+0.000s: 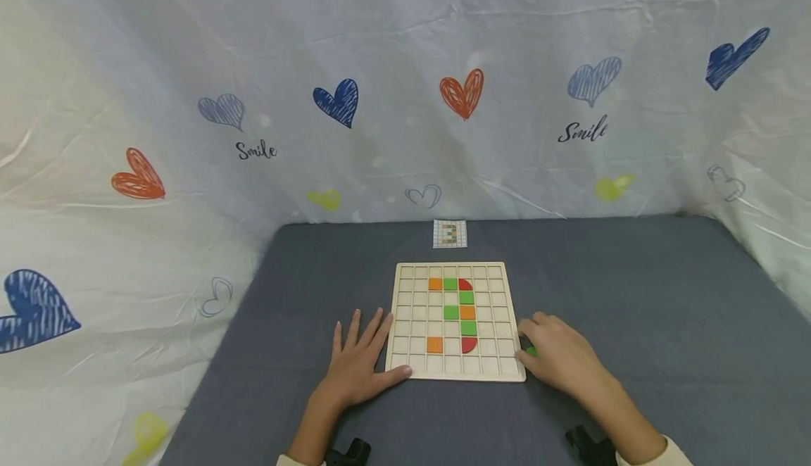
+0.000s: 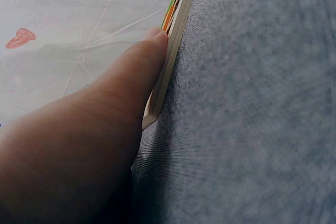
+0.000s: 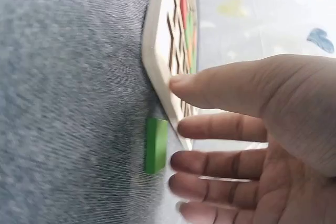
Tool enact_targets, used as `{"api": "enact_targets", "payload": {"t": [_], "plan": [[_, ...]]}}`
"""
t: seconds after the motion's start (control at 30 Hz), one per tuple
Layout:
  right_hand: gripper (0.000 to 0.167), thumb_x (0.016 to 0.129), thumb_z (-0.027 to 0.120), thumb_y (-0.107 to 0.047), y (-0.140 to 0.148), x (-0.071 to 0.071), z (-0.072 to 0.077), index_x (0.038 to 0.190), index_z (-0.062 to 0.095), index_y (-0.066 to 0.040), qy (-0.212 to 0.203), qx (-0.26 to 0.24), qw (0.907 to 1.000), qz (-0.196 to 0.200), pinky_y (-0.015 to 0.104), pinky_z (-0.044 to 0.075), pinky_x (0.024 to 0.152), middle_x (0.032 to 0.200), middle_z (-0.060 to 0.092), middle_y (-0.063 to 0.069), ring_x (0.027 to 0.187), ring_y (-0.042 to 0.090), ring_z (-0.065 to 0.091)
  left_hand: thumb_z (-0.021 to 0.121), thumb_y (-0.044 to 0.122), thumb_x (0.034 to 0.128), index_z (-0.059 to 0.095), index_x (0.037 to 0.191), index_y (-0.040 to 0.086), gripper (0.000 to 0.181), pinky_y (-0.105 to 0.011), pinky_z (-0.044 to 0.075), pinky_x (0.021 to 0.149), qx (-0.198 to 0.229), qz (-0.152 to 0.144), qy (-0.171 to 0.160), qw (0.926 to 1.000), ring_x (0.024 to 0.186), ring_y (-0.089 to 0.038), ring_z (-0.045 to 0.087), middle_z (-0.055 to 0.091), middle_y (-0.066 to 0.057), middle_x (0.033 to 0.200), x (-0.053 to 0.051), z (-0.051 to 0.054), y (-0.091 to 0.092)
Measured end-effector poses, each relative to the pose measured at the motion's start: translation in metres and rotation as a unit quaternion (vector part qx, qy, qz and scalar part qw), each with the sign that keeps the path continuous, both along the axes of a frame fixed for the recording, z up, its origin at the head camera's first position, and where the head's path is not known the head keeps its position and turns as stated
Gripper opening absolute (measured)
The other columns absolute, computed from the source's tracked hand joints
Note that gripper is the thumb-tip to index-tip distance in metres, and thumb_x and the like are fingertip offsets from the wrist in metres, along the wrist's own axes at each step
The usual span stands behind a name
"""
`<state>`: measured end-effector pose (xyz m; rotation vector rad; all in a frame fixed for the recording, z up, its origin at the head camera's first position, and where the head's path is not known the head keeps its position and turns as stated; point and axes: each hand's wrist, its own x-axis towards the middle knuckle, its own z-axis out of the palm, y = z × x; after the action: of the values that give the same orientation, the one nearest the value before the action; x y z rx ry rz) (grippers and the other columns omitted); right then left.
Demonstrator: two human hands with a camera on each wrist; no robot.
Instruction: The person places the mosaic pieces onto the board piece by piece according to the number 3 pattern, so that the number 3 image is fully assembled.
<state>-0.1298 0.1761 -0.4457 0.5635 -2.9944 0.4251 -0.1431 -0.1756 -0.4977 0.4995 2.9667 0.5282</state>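
A light wooden grid board (image 1: 497, 364) lies flat on the dark cloth. Orange tiles (image 1: 434, 284), green tiles (image 1: 468, 328) and red rounded tiles (image 1: 469, 344) sit in some squares, in a shape like a 3. My left hand (image 1: 357, 371) spreads its fingers on the cloth at the board's left, thumb on the near left corner. Beside the right edge is my right hand (image 1: 560, 355), its thumb and fingers apart. A green block (image 3: 156, 146) lies on the cloth close to those fingertips, not gripped; whether a finger touches it cannot be told.
Beyond the board lies a small printed card (image 1: 450, 234) with a coloured grid pattern. Grey-blue cloth (image 1: 665, 311) covers the table. Behind and at the left hangs a white sheet (image 1: 380, 22) with hearts and "Smile" lettering.
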Motion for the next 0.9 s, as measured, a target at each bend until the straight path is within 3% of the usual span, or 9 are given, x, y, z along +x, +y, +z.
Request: {"api": "enact_targets", "payload": {"t": [0.33,0.57,0.9], "plan": [[0.026,0.08,0.085,-0.026,0.0005,-0.001,0.0054,0.094,0.07,-0.011,-0.085,-0.005,0.9963,-0.011,0.036,0.045,0.06,0.085,0.055,0.0,0.068,0.013,0.047,0.051,0.08,0.0851,0.022,0.162,0.024,0.1,-0.065,-0.008,0.114,-0.008,0.003,-0.006,0.9999,0.152,-0.037,-0.003,0.017,-0.003,0.166,0.0002,0.004,0.0012],[0.023,0.078,0.086,-0.019,0.0024,0.0007,0.0065,0.086,0.065,-0.015,-0.093,-0.03,0.9952,0.002,0.033,0.04,0.058,0.08,0.052,-0.003,0.064,0.012,0.043,0.051,0.081,0.0847,0.023,0.162,0.024,0.1,-0.065,-0.008,0.114,-0.012,0.004,-0.008,0.9999,0.152,-0.037,-0.003,0.017,-0.002,0.166,0.0002,0.003,0.0011],[0.029,0.07,0.085,0.002,0.0079,0.0001,0.0067,0.09,0.071,-0.014,-0.089,-0.026,0.9952,0.031,0.03,0.037,0.057,0.081,0.051,-0.005,0.066,0.012,0.041,0.053,0.079,0.0852,0.023,0.162,0.023,0.1,-0.066,-0.006,0.114,-0.008,0.004,-0.004,1.0,0.152,-0.038,-0.002,0.018,-0.003,0.166,0.001,0.0052,0.0011]]}}
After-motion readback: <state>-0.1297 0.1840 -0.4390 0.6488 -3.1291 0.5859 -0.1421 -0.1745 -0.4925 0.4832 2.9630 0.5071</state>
